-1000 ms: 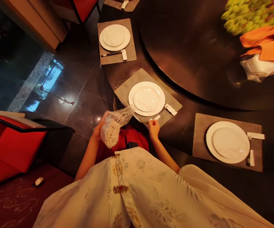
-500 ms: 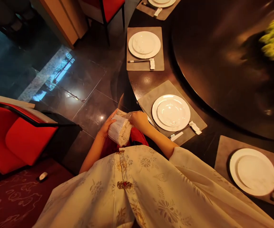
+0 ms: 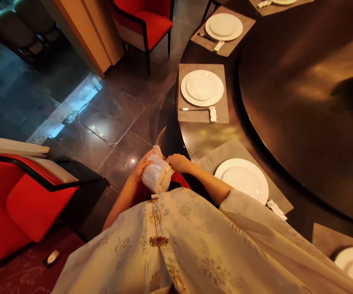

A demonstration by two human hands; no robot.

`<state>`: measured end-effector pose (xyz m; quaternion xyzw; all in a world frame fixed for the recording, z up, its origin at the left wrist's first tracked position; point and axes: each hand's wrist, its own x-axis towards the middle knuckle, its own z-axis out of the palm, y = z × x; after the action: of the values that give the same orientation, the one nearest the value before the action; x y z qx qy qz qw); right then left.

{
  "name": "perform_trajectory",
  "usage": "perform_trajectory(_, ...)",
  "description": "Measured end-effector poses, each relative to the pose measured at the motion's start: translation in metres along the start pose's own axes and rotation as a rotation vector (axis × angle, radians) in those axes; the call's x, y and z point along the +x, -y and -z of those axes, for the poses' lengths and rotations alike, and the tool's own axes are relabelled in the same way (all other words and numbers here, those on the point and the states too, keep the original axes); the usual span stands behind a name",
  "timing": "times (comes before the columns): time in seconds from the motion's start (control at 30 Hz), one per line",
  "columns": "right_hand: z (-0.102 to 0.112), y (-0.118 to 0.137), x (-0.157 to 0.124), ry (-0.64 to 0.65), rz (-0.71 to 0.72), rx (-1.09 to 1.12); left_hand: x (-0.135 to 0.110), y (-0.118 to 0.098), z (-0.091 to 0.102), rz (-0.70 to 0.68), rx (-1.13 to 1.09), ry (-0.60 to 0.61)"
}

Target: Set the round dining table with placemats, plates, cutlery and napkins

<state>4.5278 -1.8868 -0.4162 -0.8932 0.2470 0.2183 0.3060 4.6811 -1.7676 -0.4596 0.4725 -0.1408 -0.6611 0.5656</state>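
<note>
A thick white bundle [image 3: 155, 173] in crinkled clear plastic is held close in front of my body; its contents look like stacked pale paper pieces, but I cannot make out the kind. My left hand [image 3: 142, 165] wraps around its left side, thumb across the top. Curled closed, my right hand [image 3: 178, 162] is at the bundle's right upper edge, and its fingertips are partly hidden there. Right of that hand, a white plate stack [image 3: 242, 179] rests on a grey-brown placemat [image 3: 231, 151] on the round dark table [image 3: 191, 134].
Farther along the table lie another placemat with plates [image 3: 202, 87], chopsticks [image 3: 195, 109] and a white rest [image 3: 213, 114]. A raised dark turntable [image 3: 287, 102] fills the table's middle. Red chairs stand at left [image 3: 38, 204] and at the back [image 3: 152, 28].
The view has shifted, so the table settings appear lower and farther right. My right hand has moved down slightly against the bundle's edge; my left hand keeps its hold.
</note>
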Motion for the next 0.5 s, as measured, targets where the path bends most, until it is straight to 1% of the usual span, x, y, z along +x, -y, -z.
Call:
perform_trajectory(0.07,0.018,-0.013,0.026,0.013,0.12,0.117,0.027,-0.023,0.005,-0.013,0.002,0.01)
perform_trajectory(0.1,0.028,-0.02,0.037,-0.005,0.148,0.174,0.04,-0.035,0.007,-0.016,0.004,0.011)
perform_trajectory(0.13,0.038,-0.028,0.048,-0.036,0.141,0.218,0.053,-0.047,0.01,-0.015,0.009,0.013)
perform_trajectory(0.2,0.057,-0.041,0.064,-0.126,0.06,0.263,0.078,-0.068,0.015,-0.013,0.022,0.011)
perform_trajectory(0.3,0.087,-0.054,0.074,-0.313,-0.049,0.228,0.111,-0.095,0.02,-0.017,0.038,0.014)
perform_trajectory(0.4,0.114,-0.062,0.074,-0.523,-0.162,0.11,0.138,-0.113,0.019,0.02,0.06,0.041)
perform_trajectory(0.5,0.134,-0.069,0.07,-0.68,-0.277,0.048,0.161,-0.126,0.013,0.058,0.068,0.087)
